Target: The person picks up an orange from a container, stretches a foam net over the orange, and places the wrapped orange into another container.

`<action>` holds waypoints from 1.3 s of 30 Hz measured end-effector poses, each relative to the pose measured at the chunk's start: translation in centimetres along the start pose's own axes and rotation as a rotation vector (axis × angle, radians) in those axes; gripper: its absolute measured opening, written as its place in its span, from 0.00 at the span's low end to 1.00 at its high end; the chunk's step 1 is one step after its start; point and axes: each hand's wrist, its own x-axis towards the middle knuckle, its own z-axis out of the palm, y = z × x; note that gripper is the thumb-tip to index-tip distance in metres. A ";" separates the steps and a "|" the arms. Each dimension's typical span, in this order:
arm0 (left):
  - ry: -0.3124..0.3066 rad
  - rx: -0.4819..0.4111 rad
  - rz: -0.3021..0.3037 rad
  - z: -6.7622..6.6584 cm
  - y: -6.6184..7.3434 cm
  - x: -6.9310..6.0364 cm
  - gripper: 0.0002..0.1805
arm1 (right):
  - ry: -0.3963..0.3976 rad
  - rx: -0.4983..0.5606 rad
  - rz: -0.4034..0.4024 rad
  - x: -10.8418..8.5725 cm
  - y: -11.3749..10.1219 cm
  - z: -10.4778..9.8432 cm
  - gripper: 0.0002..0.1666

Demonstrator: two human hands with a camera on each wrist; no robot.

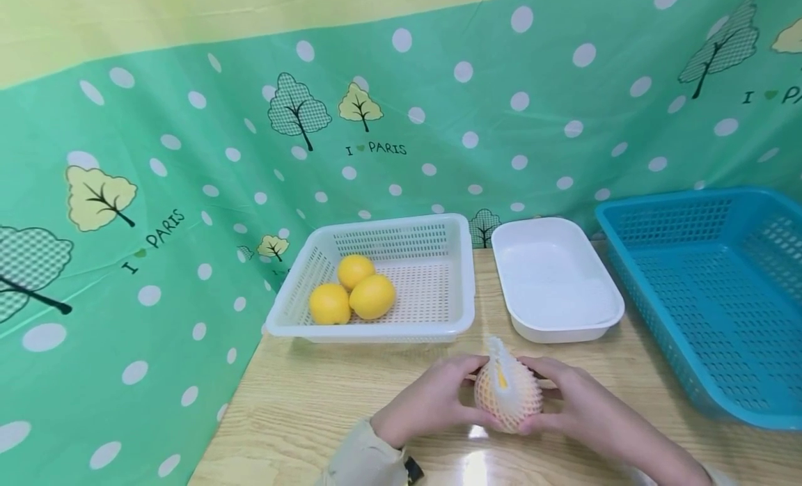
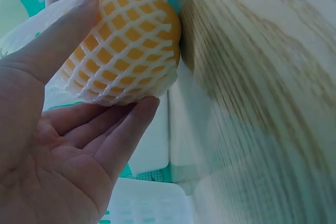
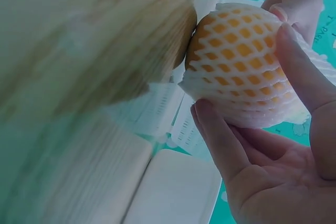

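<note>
Between both hands is a round yellow-orange fruit point(image 2: 172, 20) in a white foam net sleeve point(image 1: 510, 404), on the table in front of the white containers. The net's gathered end points up in the head view, with a bit of yellow showing through. My left hand point(image 1: 432, 399) grips its left side, thumb on the near face and fingers at the far side. From the right, my right hand point(image 1: 583, 411) holds it the same way. Both wrist views show the fruit's underside bare and touching the wood. The fruit hides some fingertips in the head view.
A white slotted basket point(image 1: 464, 277) holds three yellow fruits point(image 1: 372, 297) at its left. Right of it stands a white tray point(image 1: 557, 277), then a large blue basket point(image 1: 651, 326). A green dotted cloth point(image 1: 438, 68) hangs behind the wooden table point(image 1: 301, 409).
</note>
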 end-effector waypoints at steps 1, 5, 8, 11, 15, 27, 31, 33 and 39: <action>-0.001 -0.014 0.001 0.0 0.0 0.0 0.40 | -0.007 0.017 0.008 0.0 0.1 0.0 0.53; -0.002 -0.056 0.003 0.2 -0.1 0.2 0.40 | -0.034 0.043 0.018 0.1 0.3 0.0 0.54; 0.000 -0.054 0.005 0.3 -0.1 0.2 0.40 | -0.045 0.047 0.031 0.1 0.5 0.0 0.54; 0.001 -0.049 0.000 0.5 -0.3 0.3 0.40 | -0.047 0.034 0.043 0.2 0.6 0.0 0.53; -0.002 -0.047 -0.006 0.7 -0.5 0.4 0.41 | -0.048 0.019 0.065 0.3 0.6 0.1 0.52; -0.001 0.032 -0.025 1.0 -0.6 0.6 0.44 | -0.049 -0.058 0.150 0.2 0.4 -0.1 0.49; 0.008 0.019 -0.047 0.5 -0.4 0.1 0.48 | -0.062 -0.084 0.115 0.0 0.0 -0.3 0.52; 0.024 -0.003 -0.065 0.1 -0.2 -0.2 0.51 | -0.045 -0.120 0.085 -0.1 -0.3 -0.3 0.54; 0.052 -0.100 0.017 -0.3 0.3 -0.3 0.45 | 0.039 -0.166 -0.015 -0.5 -0.7 -0.2 0.50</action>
